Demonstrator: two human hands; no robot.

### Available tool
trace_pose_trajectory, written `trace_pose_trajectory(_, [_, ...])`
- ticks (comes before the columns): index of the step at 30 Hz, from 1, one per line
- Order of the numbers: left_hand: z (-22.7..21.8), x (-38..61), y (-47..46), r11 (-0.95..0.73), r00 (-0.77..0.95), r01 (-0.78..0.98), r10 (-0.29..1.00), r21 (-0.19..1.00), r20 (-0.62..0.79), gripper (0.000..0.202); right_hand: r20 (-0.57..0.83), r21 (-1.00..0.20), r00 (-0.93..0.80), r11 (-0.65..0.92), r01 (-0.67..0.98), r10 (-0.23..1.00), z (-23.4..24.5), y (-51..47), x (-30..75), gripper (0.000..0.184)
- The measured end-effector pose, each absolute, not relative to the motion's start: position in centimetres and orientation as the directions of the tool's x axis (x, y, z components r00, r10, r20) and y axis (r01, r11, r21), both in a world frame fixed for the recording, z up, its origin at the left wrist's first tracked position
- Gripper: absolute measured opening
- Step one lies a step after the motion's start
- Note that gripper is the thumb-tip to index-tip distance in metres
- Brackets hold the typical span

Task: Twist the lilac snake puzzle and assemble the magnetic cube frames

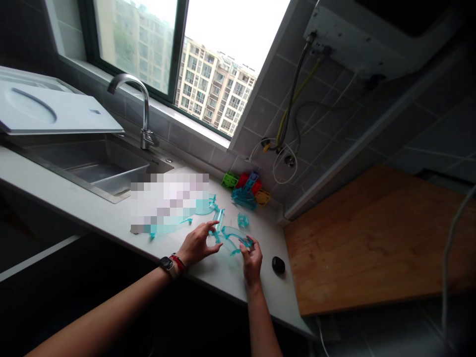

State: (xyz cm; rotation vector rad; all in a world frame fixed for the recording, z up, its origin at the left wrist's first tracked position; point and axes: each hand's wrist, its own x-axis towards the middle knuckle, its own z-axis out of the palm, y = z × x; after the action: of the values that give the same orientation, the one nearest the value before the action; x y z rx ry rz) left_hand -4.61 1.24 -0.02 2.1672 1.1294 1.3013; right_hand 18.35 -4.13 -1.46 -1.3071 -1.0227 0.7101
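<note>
Between the thumb and fingers of my right hand (253, 258) is a curved, see-through teal plastic piece (235, 232), held just above the white counter. My left hand (201, 243), with a watch and a red bracelet at the wrist, reaches toward the piece's other end. Its thumb and fingers are apart, with nothing held between them. Right beyond its fingertips a straight teal plastic piece (219, 217) lies on the counter. A small teal plastic part (243, 220) sits behind my right hand. More teal parts lie along a blurred-out, pale sheet-like area (167, 198) at the left.
Against the wall stand green (229, 179), red, purple and orange plastic parts with a teal one (243, 197). A black rounded object (278, 265) lies near a wooden board (372, 248). Leftward are a steel sink (92, 168), tap (146, 109) and white panel (67, 111).
</note>
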Motion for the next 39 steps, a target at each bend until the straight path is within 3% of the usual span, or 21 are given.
trace_pose_trajectory(4, [0.2, -4.7, 1.4, -0.605, 0.229, 0.392, 0.793, 0.693, 0.564, 0.058, 0.191, -0.981, 0.553, 0.149, 0.121, 0.811, -1.9, -3.9, 19.1, 0.053])
trace_pose_trajectory(9, [1.0, -6.9, -0.1, -0.596, 0.194, 0.364, 0.800, 0.716, 0.567, 0.024, 0.225, -0.970, 0.568, 0.127, 0.208, 0.792, -2.4, -3.4, 19.2, 0.060])
trace_pose_trajectory(17, [-0.8, -12.8, -4.4, -0.566, 0.063, 0.504, 0.777, 0.652, 0.626, 0.017, 0.323, -0.887, 0.562, 0.037, 0.460, 0.762, -2.7, -2.5, 18.2, 0.054])
trace_pose_trajectory(22, [-1.5, -12.5, -3.3, -0.599, 0.221, 0.607, 0.759, 0.523, 0.613, 0.017, 0.378, -0.826, 0.533, 0.016, 0.563, 0.757, -2.9, -2.4, 17.7, 0.052])
trace_pose_trajectory(27, [-1.3, -11.5, -1.5, -0.603, 0.280, 0.648, 0.757, 0.465, 0.591, 0.017, 0.409, -0.812, 0.522, 0.038, 0.582, 0.749, -2.6, -2.8, 17.5, 0.056])
trace_pose_trajectory(31, [-0.1, -10.0, -0.9, -0.635, 0.314, 0.648, 0.725, 0.420, 0.612, 0.019, 0.432, -0.804, 0.504, 0.066, 0.591, 0.748, -2.4, -2.9, 17.9, 0.040])
trace_pose_trajectory(35, [3.1, -7.3, -0.8, -0.759, 0.466, 0.551, 0.624, 0.347, 0.627, 0.015, 0.471, -0.781, 0.518, 0.064, 0.622, 0.714, -2.2, -3.0, 18.2, 0.029])
trace_pose_trajectory(39, [6.2, -3.9, 1.3, -0.889, 0.703, 0.406, 0.451, 0.211, 0.549, 0.013, 0.481, -0.749, 0.486, 0.054, 0.661, 0.730, -2.4, -2.8, 17.9, 0.024])
